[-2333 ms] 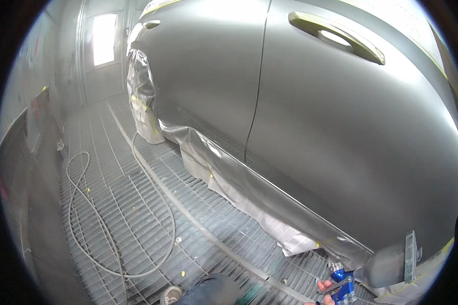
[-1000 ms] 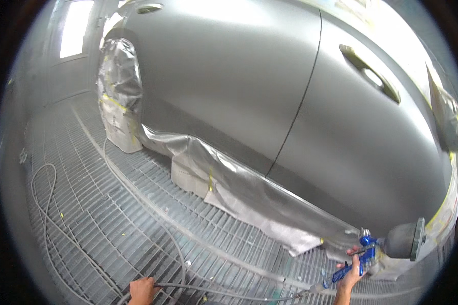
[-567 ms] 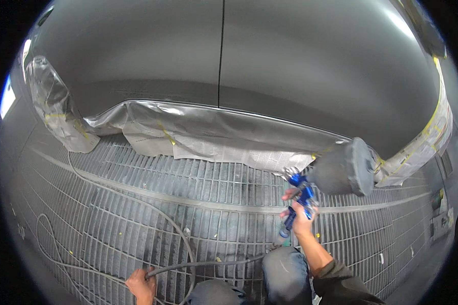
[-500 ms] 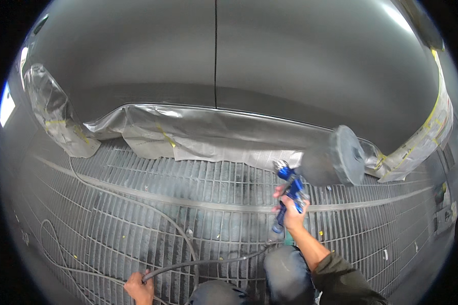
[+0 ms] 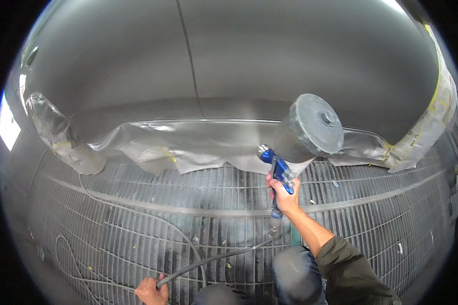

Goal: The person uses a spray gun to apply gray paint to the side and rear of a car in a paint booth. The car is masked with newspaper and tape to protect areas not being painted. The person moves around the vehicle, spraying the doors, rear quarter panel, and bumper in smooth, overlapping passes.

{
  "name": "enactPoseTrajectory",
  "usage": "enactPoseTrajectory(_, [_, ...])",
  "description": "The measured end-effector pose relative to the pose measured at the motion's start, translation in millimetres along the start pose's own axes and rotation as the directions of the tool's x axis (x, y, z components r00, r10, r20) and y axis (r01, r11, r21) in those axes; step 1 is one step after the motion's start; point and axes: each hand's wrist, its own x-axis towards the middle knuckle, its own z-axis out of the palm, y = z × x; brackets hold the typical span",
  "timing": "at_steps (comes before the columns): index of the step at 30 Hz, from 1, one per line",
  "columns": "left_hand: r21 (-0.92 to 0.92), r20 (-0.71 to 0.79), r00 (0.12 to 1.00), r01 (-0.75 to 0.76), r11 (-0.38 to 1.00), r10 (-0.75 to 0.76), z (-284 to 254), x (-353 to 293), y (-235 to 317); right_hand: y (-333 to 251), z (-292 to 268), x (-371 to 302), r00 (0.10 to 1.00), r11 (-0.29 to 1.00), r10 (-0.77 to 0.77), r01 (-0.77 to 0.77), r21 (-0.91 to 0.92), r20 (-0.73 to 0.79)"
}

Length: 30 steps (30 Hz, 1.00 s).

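Note:
My right hand (image 5: 285, 195) is wrapped round the grip of a blue paint spray gun (image 5: 281, 172). A grey cup with a round lid (image 5: 318, 124) sits on top of the gun, tilted to the right. Its silver nozzle (image 5: 264, 151) faces the lower edge of a dark grey car side (image 5: 249, 66), and a faint haze hangs in front of it. From the foot of the grip an air hose (image 5: 216, 258) runs down to my left hand (image 5: 151, 291), closed around it at the lower left.
Masking film and paper (image 5: 188, 147) hang below the car panels. Taped paper covers the wheel areas at left (image 5: 66, 142) and right (image 5: 432, 117). Underfoot is a metal floor grating (image 5: 152, 223), with loose hose (image 5: 132, 211) lying across it. My knees (image 5: 297, 269) show at the bottom.
My right hand has moved the spray gun up and to the left, and its cup lid now faces more toward me. My left hand has shifted slightly right with the hose.

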Motion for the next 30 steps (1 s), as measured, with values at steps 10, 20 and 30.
enactPoseTrajectory(10, [0.052, 0.236, 0.947, -0.236, 0.97, 0.218, 21.8, 12.6, 130.8, -31.2, -179.6, -16.0, 0.955, 0.998, -0.069, 0.064, -0.026, -0.289])
enactPoseTrajectory(20, [-0.127, 0.401, 0.867, -0.269, 0.955, 0.298, 28.4, 52.4, 282.7, -54.0, -366.3, -18.7, 0.864, 0.993, -0.09, 0.116, 0.021, -0.496])
enactPoseTrajectory(30, [-0.334, 0.424, 0.757, -0.381, 0.862, 0.498, 16.6, 39.2, 486.2, -55.3, -550.5, -4.6, 0.688, 0.996, -0.078, 0.027, -0.082, -0.721])
